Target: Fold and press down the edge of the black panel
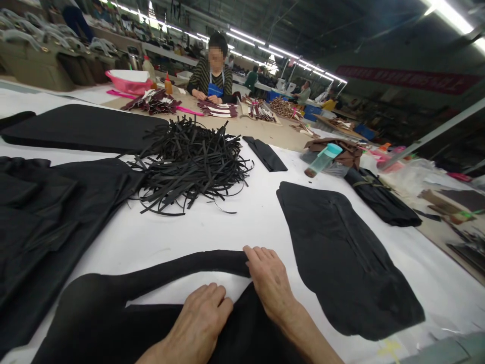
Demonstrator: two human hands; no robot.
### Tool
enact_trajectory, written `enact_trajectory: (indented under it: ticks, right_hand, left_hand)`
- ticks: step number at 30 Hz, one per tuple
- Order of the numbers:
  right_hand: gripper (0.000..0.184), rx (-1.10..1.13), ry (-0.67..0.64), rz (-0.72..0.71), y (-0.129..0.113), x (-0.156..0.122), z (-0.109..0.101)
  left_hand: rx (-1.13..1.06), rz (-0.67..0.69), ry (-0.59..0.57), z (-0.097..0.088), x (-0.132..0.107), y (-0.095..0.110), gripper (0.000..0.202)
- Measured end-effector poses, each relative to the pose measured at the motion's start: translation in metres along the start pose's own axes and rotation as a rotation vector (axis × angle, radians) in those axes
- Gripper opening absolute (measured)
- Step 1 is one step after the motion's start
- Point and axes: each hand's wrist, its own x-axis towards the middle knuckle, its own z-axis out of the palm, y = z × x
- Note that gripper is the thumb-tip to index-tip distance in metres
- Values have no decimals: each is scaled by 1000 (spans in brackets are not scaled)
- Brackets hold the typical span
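Note:
A large black panel [98,323], leather or fabric, lies on the white-covered table in front of me. A curved black band runs from its left side over to my right hand [267,278], whose fingers are closed on the band's right end. Lower down, my left hand [202,318] is bent over the panel's upper edge, its curled fingers gripping the material; the fingertips are hidden under it. Between band and panel a slit of white table shows. To the right of my hands lies a flat stack of shaped black pieces [341,258].
Beyond my hands is a heap of thin black strips [197,162]. Folded black material [45,202] and a thick black slab [79,126] lie left. A plastic bottle [324,159] and a black bundle [381,197] are at right. Across the table a co-worker [212,76] handles maroon pieces.

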Motion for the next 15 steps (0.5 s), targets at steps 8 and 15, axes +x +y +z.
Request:
enact_trajectory:
  ticks: [8, 15]
  right_hand:
    - [33, 469, 41, -52, -3, -25, -18]
    - [21, 190, -159, -207, -12, -26, -5]
  left_hand:
    - [-185, -142, -50, -19, 5, -11, 19]
    - [-149, -117, -22, -18, 0, -14, 19]
